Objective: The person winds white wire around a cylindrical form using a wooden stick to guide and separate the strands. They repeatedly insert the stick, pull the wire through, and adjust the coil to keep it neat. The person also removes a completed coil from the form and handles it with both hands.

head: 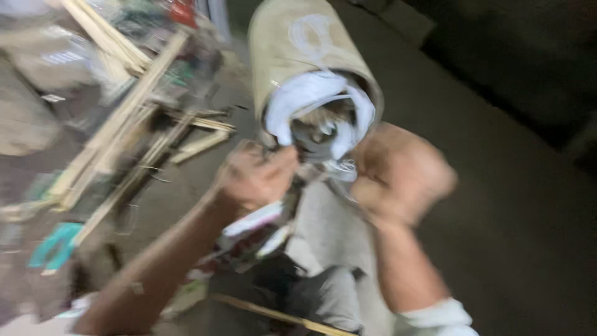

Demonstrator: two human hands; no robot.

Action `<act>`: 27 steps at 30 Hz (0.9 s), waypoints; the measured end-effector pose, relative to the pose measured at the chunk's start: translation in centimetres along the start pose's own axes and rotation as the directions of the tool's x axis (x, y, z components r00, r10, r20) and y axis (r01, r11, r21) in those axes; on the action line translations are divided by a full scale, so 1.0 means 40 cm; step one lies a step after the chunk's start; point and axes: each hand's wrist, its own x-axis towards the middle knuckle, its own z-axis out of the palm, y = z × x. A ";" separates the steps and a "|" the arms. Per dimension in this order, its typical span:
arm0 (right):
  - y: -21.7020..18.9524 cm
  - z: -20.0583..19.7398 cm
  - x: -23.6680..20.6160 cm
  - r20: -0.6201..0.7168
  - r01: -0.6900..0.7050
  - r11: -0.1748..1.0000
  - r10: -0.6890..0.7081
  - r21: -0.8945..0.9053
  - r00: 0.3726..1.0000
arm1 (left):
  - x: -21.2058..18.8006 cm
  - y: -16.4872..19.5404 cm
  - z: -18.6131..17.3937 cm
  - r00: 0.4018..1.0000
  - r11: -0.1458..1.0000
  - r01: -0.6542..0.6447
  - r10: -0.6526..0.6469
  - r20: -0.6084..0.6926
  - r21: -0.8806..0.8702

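The frame is motion-blurred. The tan sack lies on the floor, its mouth facing the camera with a white liner showing. The left hand pinches the liner's lower edge. The right hand is fisted beside the mouth; its contents cannot be determined. Wooden sticks lie left.

wooden sticks: I see a loose, crossing pile at left
teal object: low left, blurred
floor: dark, bare at right
single stick: lying along the bottom edge
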 end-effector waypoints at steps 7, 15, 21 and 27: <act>0.041 0.122 -0.005 0.135 -0.026 0.960 0.066 -0.277 0.989 | -0.001 -0.021 0.011 0.998 1.000 -0.014 0.015 0.068 -0.015; 0.190 0.107 -0.144 0.082 -0.361 0.546 0.468 0.756 0.880 | 0.000 -0.014 -0.019 0.994 0.981 0.080 -0.065 0.088 -0.179; 0.081 0.048 -0.038 0.390 -0.121 0.980 0.174 -0.156 0.904 | 0.014 0.045 0.030 0.713 0.765 0.594 -0.644 -0.278 -0.249; 0.124 0.087 -0.037 0.685 0.326 0.893 -0.027 -0.312 0.728 | 0.084 0.018 0.095 0.477 0.368 0.782 -0.873 0.102 -0.504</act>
